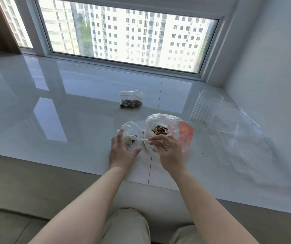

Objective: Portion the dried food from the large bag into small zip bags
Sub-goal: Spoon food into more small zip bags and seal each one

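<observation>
Our left hand (122, 152) cups the small zip bag (130, 138), fingers curved round it to hold its mouth open. Our right hand (167, 152) pinches the white spoon (139, 139), tipping its bowl in. Just right stands the large bag (160, 129) of dried food on the worktop (71, 111), close for short scoops.

We count 2 hands: 1 left hand (122, 152) and 1 right hand (167, 152). We see 1 white plastic spoon (142, 139). We count 2 small zip bags: 1 filled bag (131, 100) lying farther back on the sill, and 1 open bag (129, 136) at the left hand. We count 1 large bag (165, 124) of dried food, with 1 orange patch on it. We see 1 clear ribbed cup (205, 111), 1 heap of loose clear plastic (243, 143) whose pieces we cannot count, and 1 window (129, 34).
</observation>
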